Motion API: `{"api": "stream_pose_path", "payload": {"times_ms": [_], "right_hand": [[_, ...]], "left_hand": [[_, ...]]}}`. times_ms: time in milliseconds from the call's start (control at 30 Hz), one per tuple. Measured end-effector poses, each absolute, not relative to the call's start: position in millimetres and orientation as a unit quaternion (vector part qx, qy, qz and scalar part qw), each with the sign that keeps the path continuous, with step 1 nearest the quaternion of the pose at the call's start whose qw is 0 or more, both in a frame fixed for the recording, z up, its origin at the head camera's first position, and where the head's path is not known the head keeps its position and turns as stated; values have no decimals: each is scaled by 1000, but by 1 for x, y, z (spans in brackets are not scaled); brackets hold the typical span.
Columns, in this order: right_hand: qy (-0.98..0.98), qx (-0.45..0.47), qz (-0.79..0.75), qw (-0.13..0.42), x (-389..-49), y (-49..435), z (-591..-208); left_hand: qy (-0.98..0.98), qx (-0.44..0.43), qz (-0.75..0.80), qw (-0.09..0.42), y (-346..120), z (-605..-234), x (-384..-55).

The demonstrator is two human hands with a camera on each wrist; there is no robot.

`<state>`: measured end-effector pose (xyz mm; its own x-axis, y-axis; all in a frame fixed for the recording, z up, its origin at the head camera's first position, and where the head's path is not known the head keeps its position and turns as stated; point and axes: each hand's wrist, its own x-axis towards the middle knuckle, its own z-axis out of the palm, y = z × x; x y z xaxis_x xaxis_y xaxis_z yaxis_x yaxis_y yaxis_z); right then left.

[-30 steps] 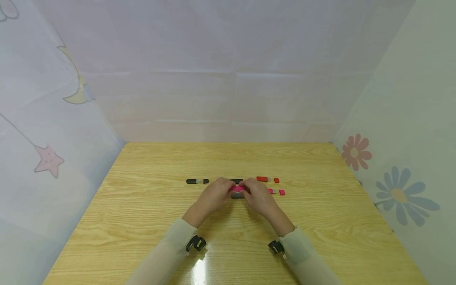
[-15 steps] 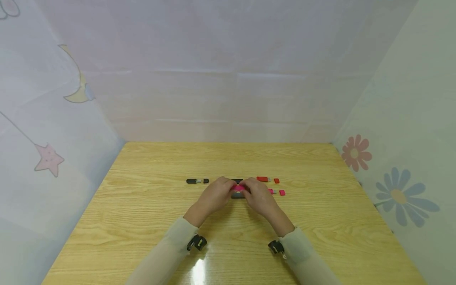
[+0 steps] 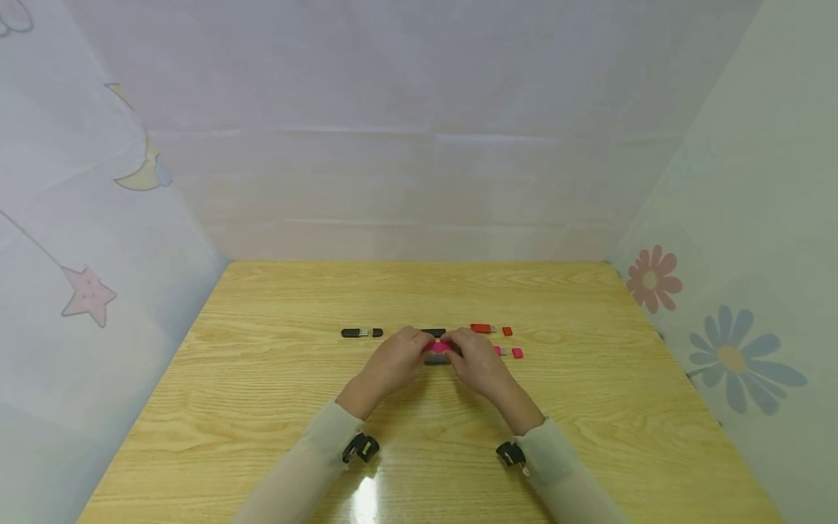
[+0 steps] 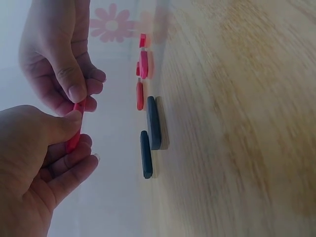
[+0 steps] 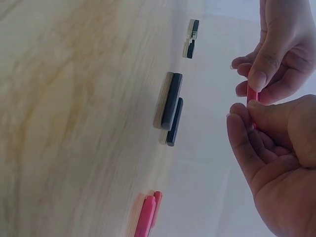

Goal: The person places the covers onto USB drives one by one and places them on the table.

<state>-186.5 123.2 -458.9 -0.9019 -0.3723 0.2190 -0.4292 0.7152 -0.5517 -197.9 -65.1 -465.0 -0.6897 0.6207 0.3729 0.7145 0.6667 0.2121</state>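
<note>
A pink USB flash drive is held between my two hands, raised over the table. My left hand pinches one end with thumb and fingers; most of the pink body shows there in the left wrist view. The other end is pinched by my right hand, whose fingertips cover it in the right wrist view. The thumbs almost meet along the drive. Just beneath lies a dark grey stick, with a black stick behind it; both are partly hidden by the hands in the head view.
On the wooden table, a black USB drive lies left with its cap off. To the right are an uncapped red drive, its cap, and another pink drive beside its cap. Printed cloth walls enclose the table.
</note>
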Motion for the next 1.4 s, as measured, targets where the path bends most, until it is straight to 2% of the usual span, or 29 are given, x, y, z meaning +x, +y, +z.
{"api": "stream_pose_path", "payload": {"times_ms": [1067,1400], "right_hand": [[-925,229,302,14,-186,119,-457],[-926,232,296,-17,-186,102,-451]], "left_hand": [[-915,-339,-206,75,-80,-459,-193],[-914,-332,-218,86,-97,-463,-191]]}}
